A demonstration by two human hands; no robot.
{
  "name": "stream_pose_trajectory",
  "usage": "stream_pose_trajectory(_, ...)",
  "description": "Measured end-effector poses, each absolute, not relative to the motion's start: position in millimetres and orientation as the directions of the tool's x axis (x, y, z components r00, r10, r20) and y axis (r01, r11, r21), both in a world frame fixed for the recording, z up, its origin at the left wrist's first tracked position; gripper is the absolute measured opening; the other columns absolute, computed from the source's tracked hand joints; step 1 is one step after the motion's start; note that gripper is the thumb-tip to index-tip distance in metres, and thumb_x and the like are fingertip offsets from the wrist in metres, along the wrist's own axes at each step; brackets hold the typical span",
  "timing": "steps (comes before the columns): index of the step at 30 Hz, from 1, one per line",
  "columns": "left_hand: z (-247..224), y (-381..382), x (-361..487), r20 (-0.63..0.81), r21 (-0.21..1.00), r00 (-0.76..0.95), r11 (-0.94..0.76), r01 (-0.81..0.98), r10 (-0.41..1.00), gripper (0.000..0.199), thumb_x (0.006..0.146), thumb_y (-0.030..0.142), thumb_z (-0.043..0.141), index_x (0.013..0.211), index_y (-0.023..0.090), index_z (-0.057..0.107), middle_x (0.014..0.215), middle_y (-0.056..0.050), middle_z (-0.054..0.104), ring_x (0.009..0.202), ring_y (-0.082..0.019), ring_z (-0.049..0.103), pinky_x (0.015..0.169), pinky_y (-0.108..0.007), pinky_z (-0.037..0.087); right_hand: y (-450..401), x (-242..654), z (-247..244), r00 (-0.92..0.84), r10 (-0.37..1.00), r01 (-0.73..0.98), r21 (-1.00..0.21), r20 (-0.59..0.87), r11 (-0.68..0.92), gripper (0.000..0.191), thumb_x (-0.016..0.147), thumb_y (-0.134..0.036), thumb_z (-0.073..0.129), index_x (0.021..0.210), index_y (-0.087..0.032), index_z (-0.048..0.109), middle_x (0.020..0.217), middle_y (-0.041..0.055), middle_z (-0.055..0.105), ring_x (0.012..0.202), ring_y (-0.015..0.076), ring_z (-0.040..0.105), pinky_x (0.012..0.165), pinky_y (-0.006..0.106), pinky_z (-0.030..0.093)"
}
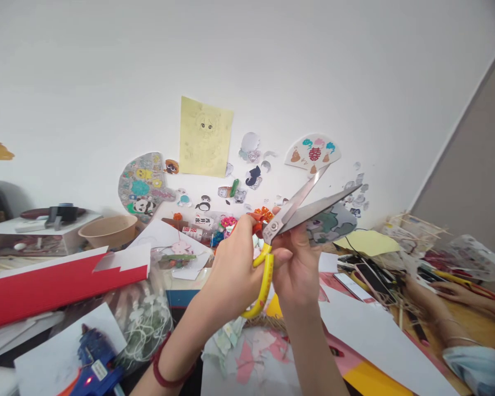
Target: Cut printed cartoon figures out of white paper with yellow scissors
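My left hand [235, 264] is wrapped round a pair of scissors [274, 226] with yellow and orange-red handles. The blades stand apart and point up to the right. Close beside it, my right hand [299, 272] has its fingers curled behind the blades and its thumb near the yellow handle loop. Whatever it may pinch is hidden by the scissors. Behind the hands shows something bright orange [264, 213], partly covered. A grey-green cartoon cutout [330, 224] appears just past the right hand's fingers; I cannot tell whether they touch it.
A blue glue gun [97, 357] with a lit red light lies at lower left, near a bag of white cords [146, 324]. Red board [45, 289] and a tan bowl [109, 230] are beyond. Paper scraps [256, 357] lie below my hands. Another person's hands [429, 302] work at right.
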State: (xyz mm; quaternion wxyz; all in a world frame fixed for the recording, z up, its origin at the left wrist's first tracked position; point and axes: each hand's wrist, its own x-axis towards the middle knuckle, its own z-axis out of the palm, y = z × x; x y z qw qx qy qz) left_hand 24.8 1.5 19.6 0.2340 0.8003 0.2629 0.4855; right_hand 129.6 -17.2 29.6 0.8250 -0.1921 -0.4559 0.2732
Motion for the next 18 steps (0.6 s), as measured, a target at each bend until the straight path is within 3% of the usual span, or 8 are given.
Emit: stream_pose_trajectory(18, 20.5, 0.4, 22.6, 0.669, 0.594, 0.39, -0.771, 0.231, 0.632, 0.033, 0.092, 0.052, 0.053, 0.105, 0.023, 0.041, 0.093, -0.004, 0.06, 0.075, -0.021, 0.051, 0.065, -0.033, 0.036, -20.0, 128.9, 31.2, 0.445, 0.62, -0.273, -0.561, 0.646, 0.781, 0.043, 0.078, -0.047, 0.075, 0.117, -0.03, 0.066, 0.112, 0.0044, 0.074, 0.109, 0.022, 0.067, 0.089, 0.04, 0.06)
